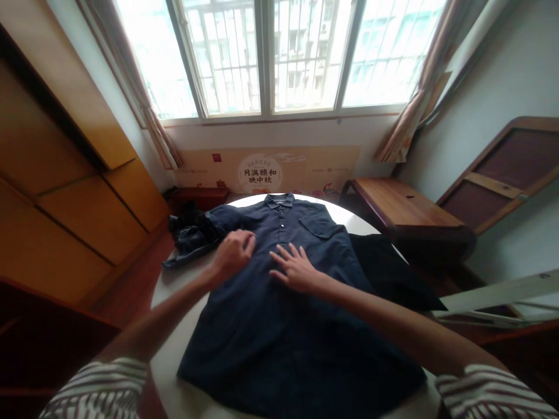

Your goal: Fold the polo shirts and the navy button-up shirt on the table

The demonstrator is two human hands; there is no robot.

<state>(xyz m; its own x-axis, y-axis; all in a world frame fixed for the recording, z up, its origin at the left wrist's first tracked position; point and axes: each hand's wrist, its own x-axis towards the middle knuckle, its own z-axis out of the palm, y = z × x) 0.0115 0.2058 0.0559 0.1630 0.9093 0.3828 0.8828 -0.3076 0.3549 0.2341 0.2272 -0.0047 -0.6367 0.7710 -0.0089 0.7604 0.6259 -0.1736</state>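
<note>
A dark blue button-up shirt lies front up on a white round table, its collar toward the window and its hem nearest me. My right hand rests on the middle of the shirt front, fingers spread, just below the buttons. On the shirt's left side is my left hand, its fingers curled in and closed; whether cloth is pinched in them is hidden. The shirt's left sleeve runs toward a bunched heap of dark clothing at the table's left edge.
Black cloth hangs over the table's right edge. A wooden cabinet stands beyond it, with a framed panel leaning on the wall. Yellow-brown cupboards line the left. A barred window is ahead.
</note>
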